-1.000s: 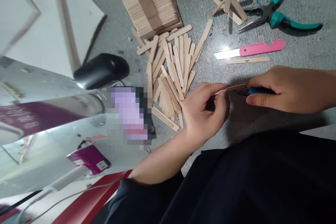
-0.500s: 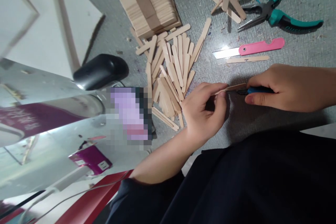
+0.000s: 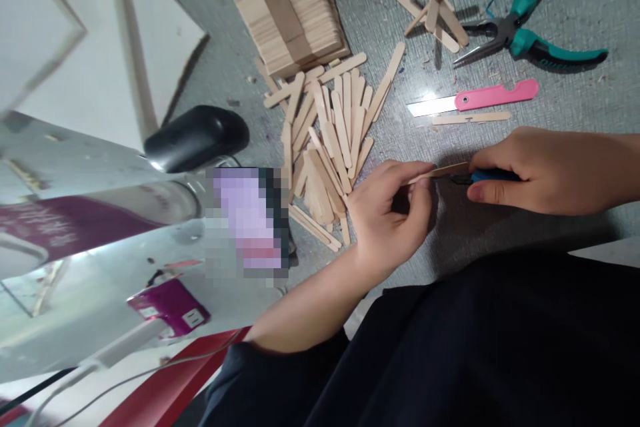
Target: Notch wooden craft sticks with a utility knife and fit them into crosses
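Note:
My left hand (image 3: 387, 213) pinches one end of a wooden craft stick (image 3: 447, 169) between thumb and forefinger. The stick points right, its far end at the fingers of my right hand (image 3: 530, 170). That hand is closed around a blue-handled craft knife (image 3: 493, 176), whose narrow dark tip lies just below the stick. Most of the knife's handle is hidden by my fingers. Above the hands lies another craft stick (image 3: 473, 118) with a small notch, beside a pink folding knife (image 3: 497, 95) with its blade out.
Loose craft sticks (image 3: 340, 120) are heaped left of my hands, below a banded bundle of sticks (image 3: 295, 13). A crossed-stick assembly (image 3: 434, 3) and green-handled pliers (image 3: 510, 30) lie at the back. Further left are a black computer mouse (image 3: 197, 137), a blurred phone (image 3: 250, 217) and a purple adapter (image 3: 173, 307).
The knife's tip has drawn back from my left fingers and sits slightly lower, apart from the stick. Both hands keep their grip. The view has shifted a little.

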A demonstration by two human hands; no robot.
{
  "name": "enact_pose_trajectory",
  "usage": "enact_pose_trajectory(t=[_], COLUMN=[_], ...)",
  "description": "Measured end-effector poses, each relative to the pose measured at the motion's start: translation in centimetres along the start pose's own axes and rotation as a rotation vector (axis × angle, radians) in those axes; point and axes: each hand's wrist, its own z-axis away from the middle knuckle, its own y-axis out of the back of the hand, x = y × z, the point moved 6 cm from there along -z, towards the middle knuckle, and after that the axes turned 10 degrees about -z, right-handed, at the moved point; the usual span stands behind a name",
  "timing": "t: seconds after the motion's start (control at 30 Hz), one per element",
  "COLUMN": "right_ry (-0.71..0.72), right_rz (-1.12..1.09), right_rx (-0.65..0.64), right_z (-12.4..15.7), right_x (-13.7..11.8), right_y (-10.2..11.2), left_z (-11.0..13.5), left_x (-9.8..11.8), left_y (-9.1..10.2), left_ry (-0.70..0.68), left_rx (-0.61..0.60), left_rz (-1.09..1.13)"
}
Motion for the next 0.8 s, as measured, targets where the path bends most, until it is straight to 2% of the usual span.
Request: enact_pose_trajectory(t=[0.17,0.27,0.4,0.43,0.53,0.6,0.7,0.73,0.8], right_ry=[0.052,0.147,0.373,0.43,0.513,0.525,0.582,0.61,0.552], right_rz=[0.018,0.127,0.605,0.715,0.938,0.968,0.817,0.758,0.746], right_rx=[-0.001,0.045,0.255,0.31,0.362,0.352,0.341,0.361,0.436], right_z=[0.2,0.8,1.9,2.1,1.7,1.2,1.3,1.5,2.0], right_x=[0.0,0.2,0.1,0.0,0.2,0.4,0.0,-0.4,-0.9], right_y=[-0.2,-0.8,-1.9,-2.1,-2.2,-1.7,-0.2,0.5,2.2], left_z=[0.2,0.5,1.0,0.9,0.7,0.6,0.7,0.6,0.6], left_x=[-0.2,-0.8,-2.8,-3.1,-3.2,-3.0,-2.8,-2.8,-2.8], left_y=[0.0,0.1,-0.1,-0.2,-0.6,-0.7,-0.8,-0.9,-1.0], left_ry=[0.02,0.089,0.282,0.302,0.287,0.284,0.315,0.325,0.327], left_rx=[-0.008,0.054,0.232,0.257,0.256,0.232,0.189,0.174,0.149], left_rz=[0.036,0.152,0.454,0.515,0.607,0.61,0.583,0.578,0.581])
